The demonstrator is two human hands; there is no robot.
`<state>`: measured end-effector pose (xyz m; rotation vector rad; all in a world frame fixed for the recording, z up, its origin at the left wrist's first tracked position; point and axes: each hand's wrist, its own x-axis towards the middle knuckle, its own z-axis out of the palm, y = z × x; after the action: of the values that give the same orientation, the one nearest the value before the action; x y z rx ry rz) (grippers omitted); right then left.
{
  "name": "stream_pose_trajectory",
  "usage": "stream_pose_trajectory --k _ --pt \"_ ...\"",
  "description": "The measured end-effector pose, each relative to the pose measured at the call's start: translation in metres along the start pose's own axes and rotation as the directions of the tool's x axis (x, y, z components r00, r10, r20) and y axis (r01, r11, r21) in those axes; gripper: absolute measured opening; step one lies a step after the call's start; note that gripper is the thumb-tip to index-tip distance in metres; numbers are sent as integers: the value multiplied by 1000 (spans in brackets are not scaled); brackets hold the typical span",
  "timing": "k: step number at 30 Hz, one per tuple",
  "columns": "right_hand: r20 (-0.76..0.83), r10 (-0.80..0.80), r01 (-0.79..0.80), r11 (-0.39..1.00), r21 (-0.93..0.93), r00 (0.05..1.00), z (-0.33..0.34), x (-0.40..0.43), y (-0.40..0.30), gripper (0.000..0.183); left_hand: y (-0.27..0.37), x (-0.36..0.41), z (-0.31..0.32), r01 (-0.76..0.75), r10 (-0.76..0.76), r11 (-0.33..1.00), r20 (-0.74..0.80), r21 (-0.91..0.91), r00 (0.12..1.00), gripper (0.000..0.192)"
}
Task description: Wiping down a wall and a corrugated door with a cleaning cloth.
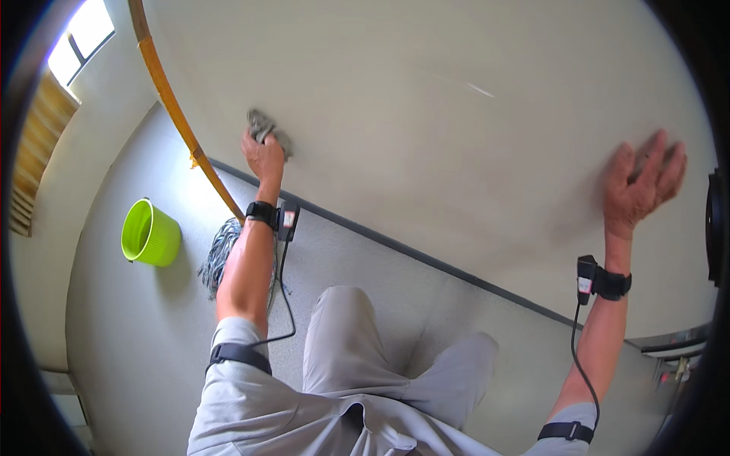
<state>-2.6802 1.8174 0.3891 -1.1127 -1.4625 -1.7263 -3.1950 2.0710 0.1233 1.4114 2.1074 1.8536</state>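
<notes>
My left hand [265, 155] grips a crumpled grey cloth [268, 132] against the pale wall [410, 142], low down near the dark baseboard. On the far right, my right hand [643, 181] is up at the same wall, fingers apart and nothing in it; whether the palm touches the wall cannot be told. A mop with a wooden handle [171, 108] leans along the left part of the wall, and its grey-blue string head [222, 256] rests on the floor, partly hidden behind my left forearm.
A lime-green bucket [165, 236] stands on the grey floor at the left. The dark baseboard [393, 246] runs diagonally before my knees. A curtain [43, 154] and a window are at the upper left. Dark items [681, 353] stand at the lower right.
</notes>
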Motion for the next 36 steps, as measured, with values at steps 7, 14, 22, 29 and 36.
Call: stream_pose_trajectory --k 7,14,22,29,36 --pt "27 59 -59 998 19 998 4 -13 11 54 -65 -124 58 741 -674 630 312 -232 670 49" --pt "13 44 -45 997 59 999 4 -13 8 52 101 -136 4 -52 70 945 45 -324 997 59" --pt "-50 92 -84 986 141 994 7 -21 19 47 191 -230 -3 -805 854 458 -67 -377 516 46" --pt "40 -66 66 998 2 997 6 -24 43 44 112 -190 -8 -750 797 604 172 -269 579 56" --pt "107 -7 5 1000 25 994 5 -28 30 43 -45 -161 53 421 -355 817 232 -395 906 49"
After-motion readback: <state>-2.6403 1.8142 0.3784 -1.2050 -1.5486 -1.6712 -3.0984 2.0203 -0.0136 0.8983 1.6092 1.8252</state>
